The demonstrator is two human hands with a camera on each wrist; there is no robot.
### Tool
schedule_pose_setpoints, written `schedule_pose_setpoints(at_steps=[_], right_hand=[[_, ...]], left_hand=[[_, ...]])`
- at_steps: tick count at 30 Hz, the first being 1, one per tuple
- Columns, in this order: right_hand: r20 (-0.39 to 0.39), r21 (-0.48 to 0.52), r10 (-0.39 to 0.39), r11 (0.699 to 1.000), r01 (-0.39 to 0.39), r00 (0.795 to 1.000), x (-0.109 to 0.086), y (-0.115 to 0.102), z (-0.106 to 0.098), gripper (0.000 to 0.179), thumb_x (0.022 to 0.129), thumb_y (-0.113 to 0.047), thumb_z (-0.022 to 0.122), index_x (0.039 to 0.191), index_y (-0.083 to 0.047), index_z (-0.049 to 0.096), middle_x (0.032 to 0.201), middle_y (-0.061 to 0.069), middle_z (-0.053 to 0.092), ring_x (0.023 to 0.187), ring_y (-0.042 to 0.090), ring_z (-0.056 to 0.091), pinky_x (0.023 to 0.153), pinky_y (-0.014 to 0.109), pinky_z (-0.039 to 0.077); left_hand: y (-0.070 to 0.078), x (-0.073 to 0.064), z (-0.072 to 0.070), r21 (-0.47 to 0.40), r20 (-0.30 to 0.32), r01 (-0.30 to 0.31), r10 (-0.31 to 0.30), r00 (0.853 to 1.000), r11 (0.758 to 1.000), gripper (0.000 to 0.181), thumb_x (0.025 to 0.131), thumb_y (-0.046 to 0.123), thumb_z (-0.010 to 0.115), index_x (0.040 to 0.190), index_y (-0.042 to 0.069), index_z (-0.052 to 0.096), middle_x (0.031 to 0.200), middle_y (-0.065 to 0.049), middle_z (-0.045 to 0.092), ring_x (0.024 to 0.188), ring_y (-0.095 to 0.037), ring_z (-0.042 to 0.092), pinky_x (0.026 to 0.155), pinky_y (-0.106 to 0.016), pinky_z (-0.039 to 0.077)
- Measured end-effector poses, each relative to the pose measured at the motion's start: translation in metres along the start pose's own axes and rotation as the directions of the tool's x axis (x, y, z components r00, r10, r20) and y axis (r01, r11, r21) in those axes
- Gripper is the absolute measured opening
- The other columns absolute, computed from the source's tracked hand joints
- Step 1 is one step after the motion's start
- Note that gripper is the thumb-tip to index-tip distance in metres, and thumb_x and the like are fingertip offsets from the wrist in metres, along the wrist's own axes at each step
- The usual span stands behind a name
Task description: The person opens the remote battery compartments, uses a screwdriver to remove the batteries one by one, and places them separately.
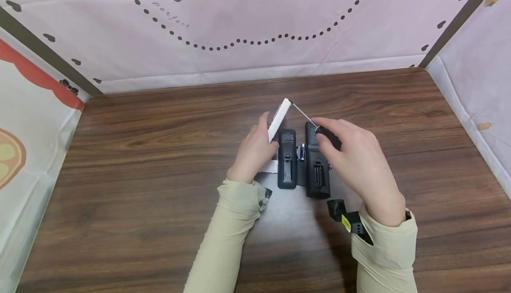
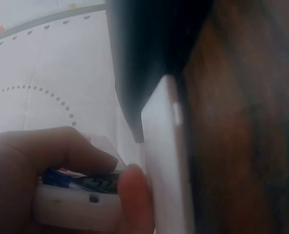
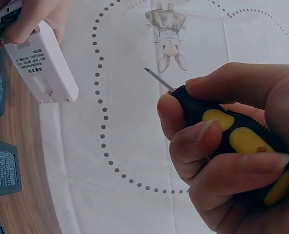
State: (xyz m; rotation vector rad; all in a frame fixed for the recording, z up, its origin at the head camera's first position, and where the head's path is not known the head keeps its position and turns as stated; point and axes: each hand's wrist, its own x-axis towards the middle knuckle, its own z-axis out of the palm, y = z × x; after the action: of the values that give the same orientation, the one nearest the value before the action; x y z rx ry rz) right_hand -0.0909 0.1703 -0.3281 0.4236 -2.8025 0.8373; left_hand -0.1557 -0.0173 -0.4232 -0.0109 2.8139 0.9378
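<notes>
My left hand point(image 1: 254, 153) grips a white remote control point(image 1: 280, 118), held raised and tilted. Printed text marks its back in the right wrist view, and a blue battery point(image 2: 61, 179) shows in it beside my fingers in the left wrist view. Curled around the black-and-yellow handle of a screwdriver point(image 3: 247, 141), my right hand point(image 1: 359, 160) points the thin metal shaft toward the white remote. The tip overlaps the remote's far end in the head view, while a gap shows in the right wrist view. Below the hands lie two black remotes, a smaller one point(image 1: 287, 140) and a larger one point(image 1: 318, 189), battery compartments uncovered.
Silver-and-blue batteries point(image 1: 301, 152) sit between the black remotes, above a dark flat piece point(image 1: 301, 177). A white flat piece point(image 1: 270, 167) lies partly under my left hand. The wooden table point(image 1: 159, 151) ends at a patterned fabric wall point(image 1: 239, 62).
</notes>
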Motion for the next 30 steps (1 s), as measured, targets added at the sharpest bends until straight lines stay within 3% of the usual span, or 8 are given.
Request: schedule_pose_setpoints(at_steps=[8, 14, 23, 30], right_hand=[[0.014, 0.003, 0.010, 1.000, -0.011, 1.000, 0.0016, 0.0000, 0.0000, 0.032, 0.088, -0.018, 0.053, 0.119, -0.018, 0.058, 0.102, 0.000, 0.062, 0.068, 0.014, 0.049, 0.058, 0.029, 0.036], [0.028, 0.002, 0.015, 1.000, -0.015, 0.999, 0.0020, -0.0010, 0.0004, 0.032, 0.088, -0.018, 0.053, 0.120, -0.018, 0.057, 0.096, 0.000, 0.062, 0.060, 0.014, 0.045, 0.053, 0.029, 0.034], [0.030, -0.018, 0.001, 1.000, -0.001, 1.000, 0.0022, -0.0005, 0.0018, 0.032, 0.087, -0.017, 0.053, 0.119, -0.018, 0.058, 0.091, 0.000, 0.062, 0.059, 0.015, 0.044, 0.053, 0.029, 0.033], [0.044, -0.018, 0.001, 1.000, -0.001, 0.999, 0.0026, -0.0005, 0.0037, 0.031, 0.087, -0.018, 0.053, 0.119, -0.018, 0.058, 0.097, 0.000, 0.062, 0.063, 0.015, 0.047, 0.056, 0.030, 0.035]], left_hand=[[-0.0030, -0.0001, 0.0010, -0.020, -0.040, -0.012, 0.011, 0.999, 1.000, 0.079, 0.075, 0.016, 0.059, 0.141, 0.023, 0.018, 0.106, -0.009, 0.052, 0.084, -0.022, 0.051, 0.071, -0.039, 0.044], [-0.0066, 0.0020, -0.0001, 0.006, -0.090, -0.003, 0.004, 0.996, 1.000, 0.080, 0.074, 0.016, 0.062, 0.141, 0.024, 0.019, 0.110, -0.012, 0.050, 0.084, -0.025, 0.052, 0.070, -0.040, 0.044], [-0.0063, 0.0029, 0.0041, 0.011, -0.062, -0.025, 0.026, 0.998, 1.000, 0.080, 0.073, 0.012, 0.063, 0.140, 0.023, 0.022, 0.110, -0.013, 0.045, 0.090, -0.026, 0.047, 0.073, -0.040, 0.043], [-0.0065, 0.0021, 0.0047, -0.011, -0.047, -0.013, 0.013, 0.999, 1.000, 0.081, 0.072, 0.014, 0.064, 0.140, 0.024, 0.022, 0.112, -0.012, 0.044, 0.091, -0.026, 0.046, 0.073, -0.039, 0.042]])
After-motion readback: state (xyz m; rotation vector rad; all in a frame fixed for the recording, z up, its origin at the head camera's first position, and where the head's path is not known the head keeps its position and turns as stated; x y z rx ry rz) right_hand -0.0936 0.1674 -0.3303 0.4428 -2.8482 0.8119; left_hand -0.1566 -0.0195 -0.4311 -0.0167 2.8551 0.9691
